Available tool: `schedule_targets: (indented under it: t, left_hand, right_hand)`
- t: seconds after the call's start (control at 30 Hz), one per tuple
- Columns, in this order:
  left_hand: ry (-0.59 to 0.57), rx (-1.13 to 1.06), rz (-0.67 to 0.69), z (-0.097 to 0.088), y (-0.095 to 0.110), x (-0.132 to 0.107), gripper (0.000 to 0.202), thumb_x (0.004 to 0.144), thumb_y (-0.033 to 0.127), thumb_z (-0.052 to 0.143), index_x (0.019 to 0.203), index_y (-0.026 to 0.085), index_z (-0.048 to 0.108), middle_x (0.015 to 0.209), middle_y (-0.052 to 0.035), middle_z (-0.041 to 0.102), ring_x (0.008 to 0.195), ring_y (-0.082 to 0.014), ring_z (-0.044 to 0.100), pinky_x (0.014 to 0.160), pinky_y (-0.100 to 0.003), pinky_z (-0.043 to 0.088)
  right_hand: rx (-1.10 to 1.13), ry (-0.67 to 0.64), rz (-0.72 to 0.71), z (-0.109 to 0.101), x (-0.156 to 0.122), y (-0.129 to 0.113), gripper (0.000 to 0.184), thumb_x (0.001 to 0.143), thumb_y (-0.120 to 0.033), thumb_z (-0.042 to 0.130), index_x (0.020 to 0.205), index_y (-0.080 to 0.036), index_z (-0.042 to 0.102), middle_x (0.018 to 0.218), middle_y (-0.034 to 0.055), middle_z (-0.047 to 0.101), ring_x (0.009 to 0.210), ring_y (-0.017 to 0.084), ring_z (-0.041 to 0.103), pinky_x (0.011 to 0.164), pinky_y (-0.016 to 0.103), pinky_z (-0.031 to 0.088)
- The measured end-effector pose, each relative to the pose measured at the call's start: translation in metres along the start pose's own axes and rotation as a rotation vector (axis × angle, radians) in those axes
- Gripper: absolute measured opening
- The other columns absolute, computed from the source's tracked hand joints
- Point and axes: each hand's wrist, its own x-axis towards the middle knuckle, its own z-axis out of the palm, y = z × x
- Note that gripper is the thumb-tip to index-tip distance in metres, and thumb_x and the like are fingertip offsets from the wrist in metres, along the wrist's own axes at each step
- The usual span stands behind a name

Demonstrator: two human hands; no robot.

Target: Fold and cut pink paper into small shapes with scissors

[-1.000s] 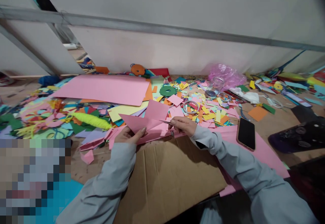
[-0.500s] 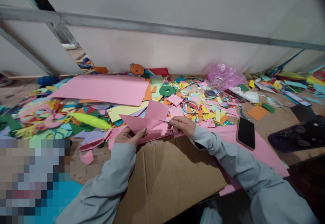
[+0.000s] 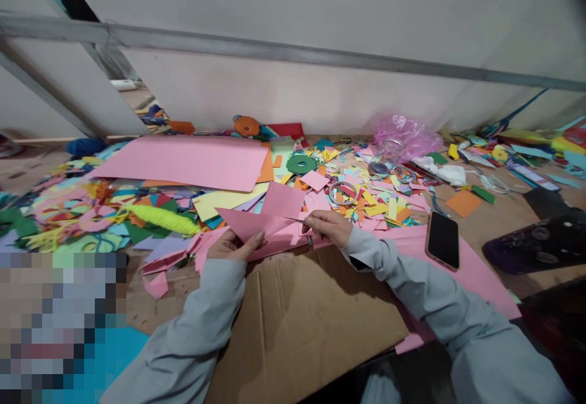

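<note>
My left hand [image 3: 234, 246] pinches a folded piece of pink paper [image 3: 249, 223] between thumb and fingers, its pointed end up to the left. My right hand [image 3: 330, 226] is closed round a small pair of scissors [image 3: 296, 219]; only thin metal blades show, pointing left at the paper's right edge. Their handles are hidden in my fingers. Behind the held piece lies a pink paper square [image 3: 282, 198]. Below both hands is a brown cardboard sheet [image 3: 302, 324].
A large pink sheet [image 3: 192, 161] lies at the back left, above scattered paper scraps. Yellow-green yarn [image 3: 162, 220] is at left. Right of my hands are a tape roll [image 3: 343, 193], a glass jar [image 3: 387, 155], a phone [image 3: 442, 240] and a dark bottle-like object [image 3: 535, 242].
</note>
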Motion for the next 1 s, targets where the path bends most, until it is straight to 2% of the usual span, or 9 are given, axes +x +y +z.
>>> schedule_targets:
  t: [0.43,0.6,0.8,1.0]
  left_hand:
    - [-0.011,-0.036,-0.023,0.0001,-0.0007,0.0005,0.042,0.042,0.020,0.088,0.078,0.013,0.069,0.062,-0.0014,0.073,0.053,-0.0150,0.067,0.052,-0.022,0.055]
    - [-0.006,-0.034,-0.007,-0.0006,-0.0021,0.0010,0.040,0.046,0.024,0.088,0.080,0.013,0.070,0.064,-0.0015,0.073,0.054,-0.0142,0.067,0.056,-0.023,0.057]
    - [-0.031,0.011,0.005,-0.0015,-0.0039,0.0020,0.040,0.047,0.028,0.087,0.079,0.013,0.070,0.064,-0.0034,0.073,0.055,-0.0167,0.068,0.056,-0.026,0.056]
    - [-0.002,0.065,-0.014,-0.0018,-0.0050,0.0017,0.038,0.049,0.031,0.086,0.078,0.013,0.070,0.061,-0.0042,0.072,0.056,-0.0186,0.068,0.056,-0.027,0.056]
  right_hand:
    - [0.043,-0.020,0.008,-0.0002,0.0001,-0.0003,0.049,0.078,-0.060,0.055,0.078,-0.013,0.065,0.049,-0.0058,0.042,0.050,0.009,0.038,0.050,0.023,0.030]
    - [0.036,-0.020,0.008,0.0002,0.0012,0.0015,0.049,0.078,-0.061,0.055,0.079,-0.013,0.065,0.050,-0.0061,0.042,0.050,0.009,0.039,0.053,0.023,0.033]
    - [0.021,-0.008,0.019,0.0008,0.0006,0.0001,0.049,0.078,-0.061,0.056,0.079,-0.013,0.066,0.049,-0.0058,0.042,0.050,0.009,0.038,0.051,0.023,0.030]
    - [-0.009,0.004,0.015,0.0010,-0.0008,-0.0022,0.048,0.080,-0.060,0.056,0.078,-0.013,0.066,0.049,-0.0056,0.043,0.050,0.008,0.038,0.052,0.023,0.030]
